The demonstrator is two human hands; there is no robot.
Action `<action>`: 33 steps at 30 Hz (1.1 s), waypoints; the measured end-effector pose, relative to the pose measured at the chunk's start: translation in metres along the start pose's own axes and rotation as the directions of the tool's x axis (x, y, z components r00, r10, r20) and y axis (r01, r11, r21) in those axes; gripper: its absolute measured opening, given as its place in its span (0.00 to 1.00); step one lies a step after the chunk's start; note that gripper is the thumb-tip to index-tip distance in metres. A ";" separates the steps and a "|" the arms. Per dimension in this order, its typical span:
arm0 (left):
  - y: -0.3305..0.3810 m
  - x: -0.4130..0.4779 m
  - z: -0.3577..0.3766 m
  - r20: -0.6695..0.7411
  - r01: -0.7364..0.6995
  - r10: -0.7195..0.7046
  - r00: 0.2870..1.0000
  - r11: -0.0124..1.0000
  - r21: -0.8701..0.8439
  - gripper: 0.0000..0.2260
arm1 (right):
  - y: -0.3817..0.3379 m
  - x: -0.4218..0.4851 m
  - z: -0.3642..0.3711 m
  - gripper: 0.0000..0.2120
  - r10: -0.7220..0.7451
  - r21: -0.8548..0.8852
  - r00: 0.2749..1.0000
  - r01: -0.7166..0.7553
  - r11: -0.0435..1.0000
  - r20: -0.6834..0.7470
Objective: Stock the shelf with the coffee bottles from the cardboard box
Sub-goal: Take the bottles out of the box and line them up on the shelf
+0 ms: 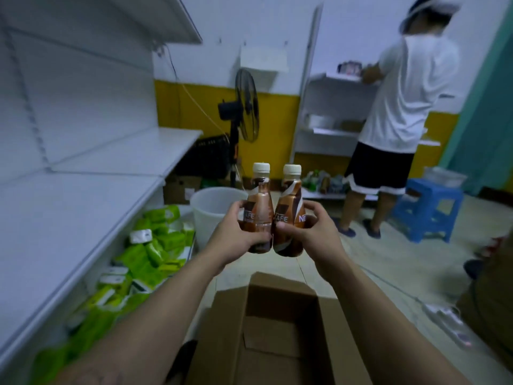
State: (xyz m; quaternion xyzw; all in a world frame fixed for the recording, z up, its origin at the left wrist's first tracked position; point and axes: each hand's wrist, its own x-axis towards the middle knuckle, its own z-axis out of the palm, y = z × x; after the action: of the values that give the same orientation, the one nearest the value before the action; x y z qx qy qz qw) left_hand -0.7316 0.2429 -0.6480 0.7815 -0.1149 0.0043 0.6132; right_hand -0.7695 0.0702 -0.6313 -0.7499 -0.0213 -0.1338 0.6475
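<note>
Brown coffee bottles numbered two, upright and touching above the open cardboard box [280, 329]: the left hand [236, 234] gripped the left bottle [259, 209], the right hand [313, 232] the right bottle [290, 212], beside one bare white shelf [69, 218].

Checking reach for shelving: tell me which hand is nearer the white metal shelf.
Left. The left hand is on the white metal shelf's side; the right hand is farther away, beyond both bottles.
</note>
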 end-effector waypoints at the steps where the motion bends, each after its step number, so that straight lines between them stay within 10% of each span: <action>1: 0.015 -0.008 -0.012 -0.017 -0.031 0.031 0.999 0.999 0.019 0.34 | -0.016 -0.005 0.006 0.28 -0.028 0.010 1.000 0.028 1.000 0.009; 16: 0.121 -0.123 -0.168 -0.318 -0.136 0.213 0.924 0.960 0.246 0.32 | -0.148 -0.047 0.136 0.28 -0.252 0.174 0.960 0.229 0.958 0.119; 25: 0.096 -0.164 -0.229 -0.512 0.182 0.187 0.839 0.789 0.587 0.42 | -0.126 -0.044 0.230 0.27 -0.226 0.217 0.904 0.153 0.964 0.362; 33: 0.058 -0.206 -0.267 -0.775 0.523 0.048 0.630 0.711 0.470 0.38 | -0.108 -0.066 0.328 0.25 -0.202 0.220 0.776 0.084 0.972 0.598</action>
State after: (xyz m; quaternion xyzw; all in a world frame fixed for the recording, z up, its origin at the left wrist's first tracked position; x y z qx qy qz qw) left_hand -0.9076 0.5223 -0.5565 0.8804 0.2664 0.2731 0.2817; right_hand -0.7982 0.4171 -0.5835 -0.6864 -0.3004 0.0716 0.6584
